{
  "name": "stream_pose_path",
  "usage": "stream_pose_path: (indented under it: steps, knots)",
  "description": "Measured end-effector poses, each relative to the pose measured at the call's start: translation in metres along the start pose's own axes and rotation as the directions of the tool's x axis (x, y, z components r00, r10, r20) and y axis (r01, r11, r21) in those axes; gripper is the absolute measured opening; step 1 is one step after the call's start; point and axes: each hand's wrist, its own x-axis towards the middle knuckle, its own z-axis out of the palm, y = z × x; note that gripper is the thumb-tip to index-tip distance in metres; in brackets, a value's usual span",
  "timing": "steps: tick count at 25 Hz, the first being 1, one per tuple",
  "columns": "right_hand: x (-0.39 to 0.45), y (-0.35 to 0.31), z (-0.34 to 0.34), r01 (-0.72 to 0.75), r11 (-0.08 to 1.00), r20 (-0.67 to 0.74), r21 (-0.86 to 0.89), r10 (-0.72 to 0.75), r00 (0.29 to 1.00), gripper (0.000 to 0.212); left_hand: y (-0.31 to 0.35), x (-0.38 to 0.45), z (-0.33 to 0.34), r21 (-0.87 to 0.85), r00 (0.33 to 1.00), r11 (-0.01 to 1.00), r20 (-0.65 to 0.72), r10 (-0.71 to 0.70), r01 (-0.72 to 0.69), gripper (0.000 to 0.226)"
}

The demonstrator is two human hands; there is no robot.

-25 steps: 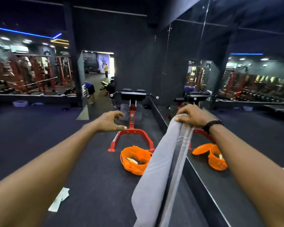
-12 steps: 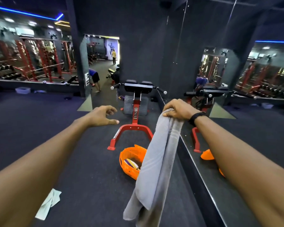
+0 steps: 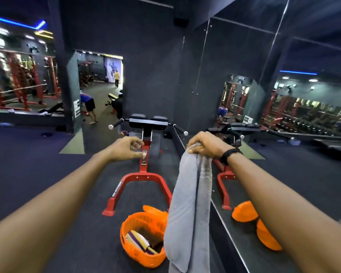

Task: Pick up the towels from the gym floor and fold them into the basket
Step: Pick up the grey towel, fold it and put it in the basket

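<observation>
Both hands are held out at arm's length, a grey towel (image 3: 189, 203) gripped by the right hand (image 3: 204, 144).

The towel's top edge is bunched inside the right hand's curled fingers, and its length hangs down past the bottom of the picture, so its lower end is cut off. The left hand (image 3: 126, 147) is seen loosely curled with nothing in it. An orange basket (image 3: 138, 253) is set on the dark gym floor (image 3: 77, 223) beside the mirror wall (image 3: 283, 134); its right side is hidden by the towel. Folded cloth in purple, white and yellow is glimpsed inside, hard to make out. A red-framed exercise bench (image 3: 144, 174) is seen just beyond.
</observation>
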Motion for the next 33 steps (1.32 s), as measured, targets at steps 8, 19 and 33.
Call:
stream_pose_path:
  steps: [8, 19, 33]
  knots:
    - [0.104, 0.034, 0.007, 0.102, 0.988, -0.033, 0.116, -0.099, 0.995, 0.011, -0.002, 0.129, 0.069, -0.291, 0.957, 0.94, 0.172, 0.236, -0.179, 0.035]
    - [0.2, 0.194, -0.012, -0.201, 0.945, -0.463, 0.258, 0.304, 0.833, 0.007, -0.09, 0.263, 0.071, 0.187, 0.952, 0.981, 0.307, -0.002, -0.058, 0.04]
    - [0.32, 0.176, 0.055, 0.109, 0.978, -0.01, 0.177, -0.109, 0.994, 0.039, -0.056, 0.343, 0.037, -0.113, 0.933, 0.952, 0.197, 0.3, -0.283, 0.03]
